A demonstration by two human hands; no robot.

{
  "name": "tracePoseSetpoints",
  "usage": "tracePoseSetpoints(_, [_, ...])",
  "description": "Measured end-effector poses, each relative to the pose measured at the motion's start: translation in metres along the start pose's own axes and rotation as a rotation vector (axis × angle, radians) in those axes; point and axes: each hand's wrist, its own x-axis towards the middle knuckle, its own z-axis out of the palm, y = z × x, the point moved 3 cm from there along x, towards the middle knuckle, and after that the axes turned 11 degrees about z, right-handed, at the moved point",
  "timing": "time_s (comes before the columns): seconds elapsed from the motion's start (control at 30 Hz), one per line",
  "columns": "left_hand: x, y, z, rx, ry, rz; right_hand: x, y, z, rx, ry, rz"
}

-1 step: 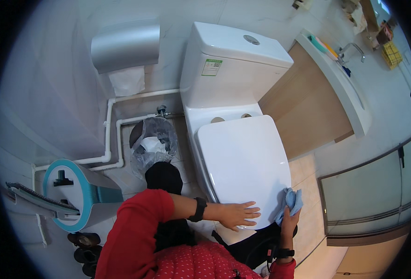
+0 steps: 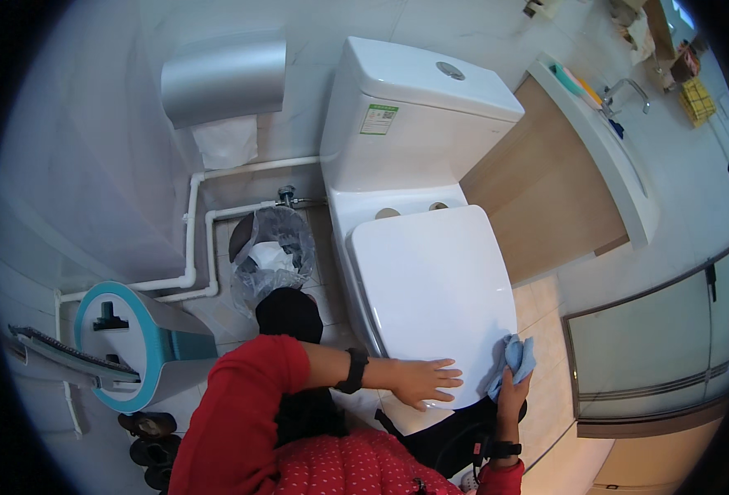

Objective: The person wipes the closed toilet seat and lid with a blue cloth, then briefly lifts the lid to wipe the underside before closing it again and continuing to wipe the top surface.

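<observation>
The white toilet lid (image 2: 435, 297) is down over the bowl, in the middle of the view. My left hand (image 2: 427, 384) lies flat on the lid's front part, its fingers spread and pointing right. At the lid's front right corner, my right hand (image 2: 513, 394) grips a light blue cloth (image 2: 511, 363), which is bunched up against the lid's edge. Part of the right hand's fingers is hidden by the cloth. Behind the lid rises the white toilet tank (image 2: 422, 115), with a green-and-white label on its front and a round flush button on top.
A lined waste bin (image 2: 274, 260) with paper in it stands left of the toilet. Further left is a white-and-teal mop bucket (image 2: 162, 346). A silver paper dispenser (image 2: 224, 82) hangs on the wall; white pipes (image 2: 190, 231) run below. To the right are a wooden cabinet (image 2: 538, 181) and a glass-panelled door (image 2: 645, 338).
</observation>
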Motion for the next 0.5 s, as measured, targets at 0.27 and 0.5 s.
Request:
tracePoseSetpoints(0.27, [-0.073, -0.077, -0.107, 0.477, 0.404, -0.786, 0.017, 0.032, 0.013, -0.139, 0.064, 0.165])
tracePoseSetpoints(0.5, [-0.179, -0.106, -0.127, 0.184, 0.555, -1.455, 0.012, 0.044, 0.024, -0.208, 0.297, 0.195])
